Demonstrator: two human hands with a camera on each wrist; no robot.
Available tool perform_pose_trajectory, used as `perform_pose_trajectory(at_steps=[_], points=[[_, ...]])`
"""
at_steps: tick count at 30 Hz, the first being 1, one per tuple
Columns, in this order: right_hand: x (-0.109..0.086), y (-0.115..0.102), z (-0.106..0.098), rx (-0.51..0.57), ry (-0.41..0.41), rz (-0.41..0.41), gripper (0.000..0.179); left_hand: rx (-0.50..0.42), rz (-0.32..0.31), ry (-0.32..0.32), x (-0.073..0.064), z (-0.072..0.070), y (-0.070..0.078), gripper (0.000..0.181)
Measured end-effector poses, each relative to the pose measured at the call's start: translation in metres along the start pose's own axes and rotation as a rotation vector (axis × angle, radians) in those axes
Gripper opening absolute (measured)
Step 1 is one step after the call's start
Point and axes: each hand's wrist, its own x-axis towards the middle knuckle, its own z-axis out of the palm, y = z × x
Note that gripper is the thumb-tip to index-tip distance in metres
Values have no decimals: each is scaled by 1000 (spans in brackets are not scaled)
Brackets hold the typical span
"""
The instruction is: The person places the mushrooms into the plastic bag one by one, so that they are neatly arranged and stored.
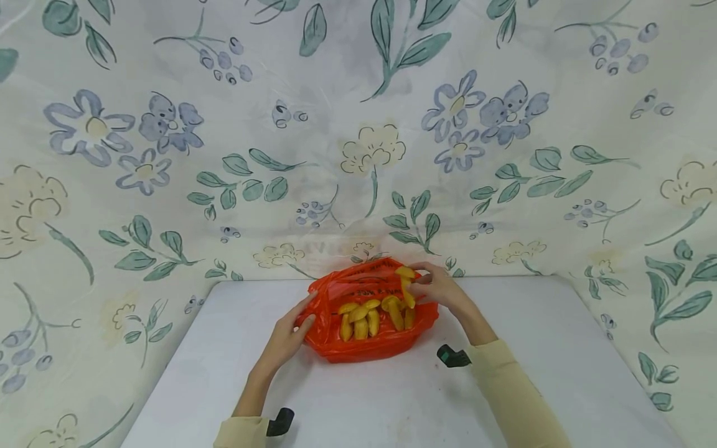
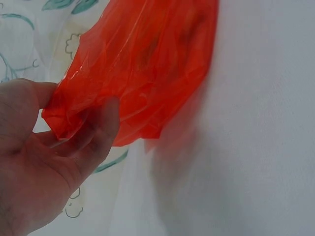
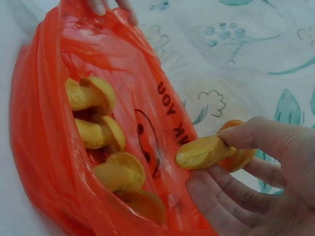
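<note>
A red plastic bag (image 1: 364,353) with dark printing lies on the white table, its mouth spread wide. Several yellow mushrooms (image 1: 361,326) sit in a row inside it; the right wrist view shows their caps and stems (image 3: 118,172) within the red film. My left hand (image 1: 285,339) holds the bag's left end, and in the left wrist view that hand (image 2: 54,162) has thumb and fingers around the gathered plastic. Over the bag's right side, my right hand (image 1: 439,287) pinches one yellow mushroom (image 3: 202,152) between thumb and fingers, above the others.
The white table (image 1: 381,404) runs out in front of the bag. Behind and at both sides hangs a flowered cloth (image 1: 336,124), meeting the table's back edge just beyond the bag. Black wrist devices (image 1: 452,356) stick out from both sleeves.
</note>
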Motion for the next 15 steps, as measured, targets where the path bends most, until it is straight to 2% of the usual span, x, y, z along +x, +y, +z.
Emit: perform_pose_trajectory(at_steps=[5, 11, 15], points=[[2, 2, 11, 16, -11, -16, 55, 0, 5, -2, 0, 0, 0, 52], [5, 6, 23, 20, -6, 35, 55, -3, 7, -3, -1, 1, 0, 52], [6, 5, 29, 40, -19, 35, 55, -6, -5, -3, -1, 1, 0, 52]])
